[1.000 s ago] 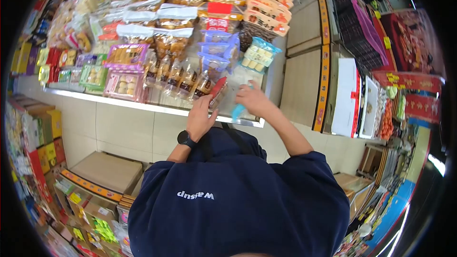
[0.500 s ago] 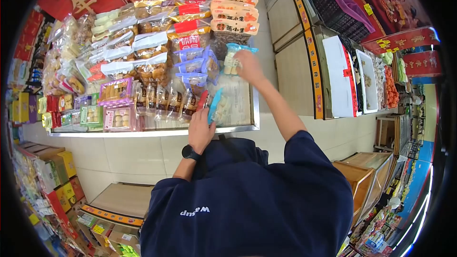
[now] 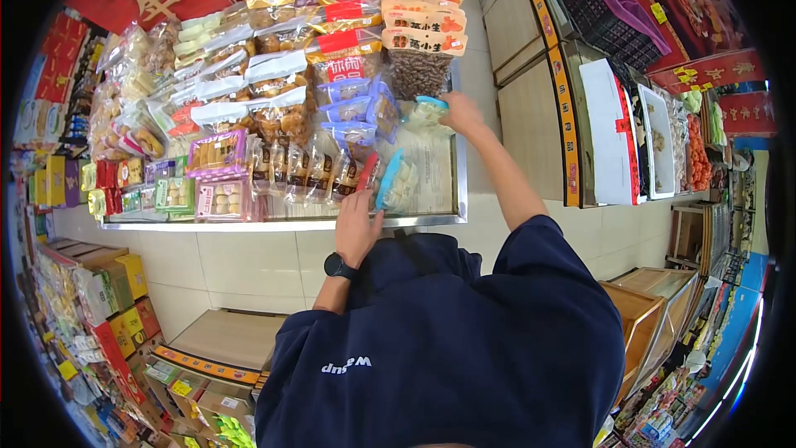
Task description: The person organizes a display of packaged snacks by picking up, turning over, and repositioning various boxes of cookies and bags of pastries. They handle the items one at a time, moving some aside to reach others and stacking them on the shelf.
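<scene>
My right hand (image 3: 463, 114) is closed on the teal edge of a clear bag of pale snacks (image 3: 424, 121), low over the right side of the display table. My left hand (image 3: 358, 226) lies at the table's front edge, its fingers stretched out and touching a slim red-edged packet (image 3: 370, 172). Beside its thumb a second teal-edged clear bag (image 3: 402, 182) stands tilted. Left of that is a row of clear packets with brown labels (image 3: 300, 172). Purple-topped bags (image 3: 348, 108) sit between the two hands. Behind my right hand are bags of dark brown pieces (image 3: 417, 73) with orange-and-cream tops.
The display table (image 3: 282, 224) has a raised metal rim. Clear bags of brown pastries (image 3: 280, 120) and purple boxes (image 3: 217, 153) fill its left part. Wooden-sided shelving (image 3: 531, 120) with a white foam box (image 3: 609, 133) stands across the aisle. A wooden crate (image 3: 638, 315) is behind at right.
My right hand has moved down and toward the table with the teal-edged bag. My left hand stays by the red-edged packet. The whole view has shifted slightly.
</scene>
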`<state>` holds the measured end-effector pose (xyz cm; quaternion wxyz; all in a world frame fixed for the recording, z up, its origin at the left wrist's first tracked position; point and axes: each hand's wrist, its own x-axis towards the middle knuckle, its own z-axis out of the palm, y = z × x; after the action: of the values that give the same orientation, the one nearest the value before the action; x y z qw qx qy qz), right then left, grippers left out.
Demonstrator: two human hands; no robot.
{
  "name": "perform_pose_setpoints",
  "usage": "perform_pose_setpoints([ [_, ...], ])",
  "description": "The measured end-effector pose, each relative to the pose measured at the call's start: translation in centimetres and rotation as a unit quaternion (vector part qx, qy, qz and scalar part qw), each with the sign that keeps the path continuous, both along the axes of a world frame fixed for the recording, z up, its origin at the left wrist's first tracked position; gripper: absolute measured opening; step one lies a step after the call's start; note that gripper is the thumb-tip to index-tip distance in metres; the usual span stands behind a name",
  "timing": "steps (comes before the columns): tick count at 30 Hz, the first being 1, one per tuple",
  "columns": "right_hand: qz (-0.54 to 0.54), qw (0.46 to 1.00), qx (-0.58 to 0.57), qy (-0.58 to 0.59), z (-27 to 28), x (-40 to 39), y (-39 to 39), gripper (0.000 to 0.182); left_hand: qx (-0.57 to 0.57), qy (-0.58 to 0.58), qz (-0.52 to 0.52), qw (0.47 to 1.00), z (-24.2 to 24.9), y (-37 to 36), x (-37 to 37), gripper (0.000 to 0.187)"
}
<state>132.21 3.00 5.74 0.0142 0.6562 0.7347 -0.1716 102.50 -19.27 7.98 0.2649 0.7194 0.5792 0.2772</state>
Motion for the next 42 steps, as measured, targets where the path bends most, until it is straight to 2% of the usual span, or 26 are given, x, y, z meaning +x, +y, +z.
perform_pose_setpoints([
  [2, 0.005, 0.997, 0.034, 0.073, 2.9, 0.8, -2.1, 0.034, 0.001, -0.003, 0.000, 1.000, 0.0, 0.2, -0.1, 0.047],
  [5, 0.109, 0.992, 0.050, 0.050, 7.1, 1.4, -5.1, 0.031, -0.007, -0.013, -0.006, 1.000, -0.1, 0.4, -0.1, 0.045],
  [8, 0.212, 0.973, 0.094, 0.017, 7.7, 1.1, -9.1, 0.029, -0.012, -0.017, -0.017, 1.000, 0.0, 0.9, -0.1, 0.044],
  [11, 0.230, 0.972, 0.036, 0.011, 4.7, 0.1, -12.1, 0.031, -0.011, -0.016, -0.027, 0.999, 0.0, 1.5, 0.0, 0.043],
  [14, 0.298, 0.950, 0.092, 0.033, 1.5, -1.9, -14.0, 0.026, -0.006, -0.015, -0.031, 0.999, 0.1, 1.9, 0.1, 0.043],
  [17, 0.341, 0.936, 0.056, 0.063, -0.2, -3.9, -14.4, 0.027, -0.018, -0.014, -0.034, 0.999, -0.1, 2.1, 0.0, 0.043],
  [20, 0.358, 0.927, -0.032, 0.106, -1.2, -5.4, -14.2, 0.029, -0.021, -0.010, -0.031, 0.999, -0.3, 2.0, 0.1, 0.043],
  [26, 0.315, 0.939, 0.035, 0.136, -0.4, -4.8, -14.9, 0.043, -0.044, -0.025, -0.010, 0.999, 0.0, 1.6, -0.1, 0.042],
  [33, 0.190, 0.936, -0.044, 0.294, 1.2, -3.5, -12.9, 0.056, -0.029, -0.043, 0.034, 0.998, -0.1, 1.4, -1.3, 0.039],
  [36, 0.162, 0.947, 0.006, 0.279, 0.5, -3.9, -12.1, 0.064, -0.011, -0.046, 0.045, 0.998, -0.1, 1.4, -1.7, 0.037],
  [39, 0.138, 0.954, -0.021, 0.267, -0.2, -4.6, -12.0, 0.073, -0.047, -0.063, 0.063, 0.995, 0.1, 1.5, -2.1, 0.036],
  [42, 0.131, 0.941, -0.119, 0.288, 0.0, -5.0, -12.0, 0.078, -0.020, -0.066, 0.089, 0.994, 0.3, 1.7, -3.0, 0.033],
])
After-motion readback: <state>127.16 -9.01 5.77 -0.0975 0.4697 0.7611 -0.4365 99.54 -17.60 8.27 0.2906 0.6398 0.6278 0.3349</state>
